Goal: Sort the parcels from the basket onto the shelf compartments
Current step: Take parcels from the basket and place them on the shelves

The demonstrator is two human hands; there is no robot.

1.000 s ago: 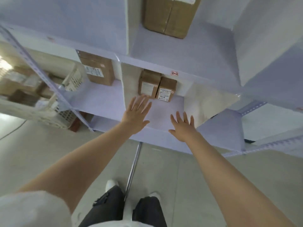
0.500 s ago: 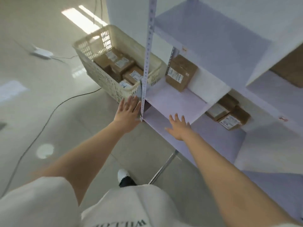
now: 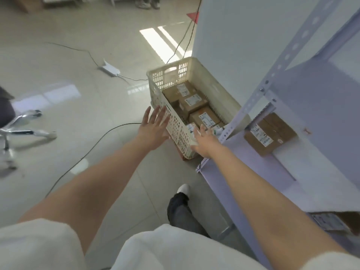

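Note:
A cream plastic basket (image 3: 212, 82) stands on the floor to the left of the shelf, with several brown cardboard parcels (image 3: 204, 117) with white labels inside. My left hand (image 3: 153, 129) is spread open in front of the basket's near left wall and holds nothing. My right hand (image 3: 204, 141) reaches over the basket's near corner with fingers straight, also empty. One labelled parcel (image 3: 269, 133) lies on the pale purple shelf (image 3: 253, 164) at the right. Another parcel (image 3: 335, 221) shows in a compartment below.
Black cables (image 3: 93, 145) and a white power strip (image 3: 110, 70) lie on the tiled floor to the left. A chair base (image 3: 21, 129) stands at the far left. The shelf's perforated upright (image 3: 272, 78) rises right beside the basket. Someone's feet show at the top.
The view has turned left from the shelf compartments down to the basket. Both empty hands have moved from the shelf edge to the basket's near side.

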